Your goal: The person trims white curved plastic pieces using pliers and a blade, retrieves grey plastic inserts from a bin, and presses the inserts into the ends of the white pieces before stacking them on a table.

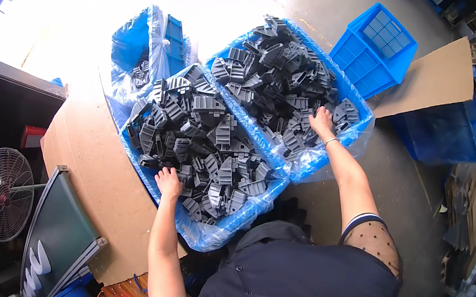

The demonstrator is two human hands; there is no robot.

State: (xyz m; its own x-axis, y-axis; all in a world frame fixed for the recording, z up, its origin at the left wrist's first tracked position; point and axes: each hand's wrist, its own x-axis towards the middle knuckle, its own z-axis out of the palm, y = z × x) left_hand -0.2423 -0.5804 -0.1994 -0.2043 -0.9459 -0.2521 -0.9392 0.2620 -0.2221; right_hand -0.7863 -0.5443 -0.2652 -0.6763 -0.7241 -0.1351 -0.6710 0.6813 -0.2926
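Two blue crates lined with clear-blue plastic bags stand before me, heaped with grey ribbed plastic parts. My left hand (pixel 169 184) rests at the left edge of the nearer crate (pixel 202 238), its fingers apart and bent over the nearer parts (pixel 181 148). My right hand (pixel 322 123) reaches into the farther crate (pixel 351 90) near its right side. Its fingers are apart and touch the farther parts (pixel 285 64). No part shows clearly gripped in either hand.
Behind the nearer crate stands another bag-lined blue crate (pixel 127 41) with a few grey parts. An upright blue crate (pixel 373 49) and cardboard (pixel 433 78) are at the right. Cardboard (pixel 85 146), a green conveyor belt (pixel 63 221) and a fan (pixel 3 194) lie left.
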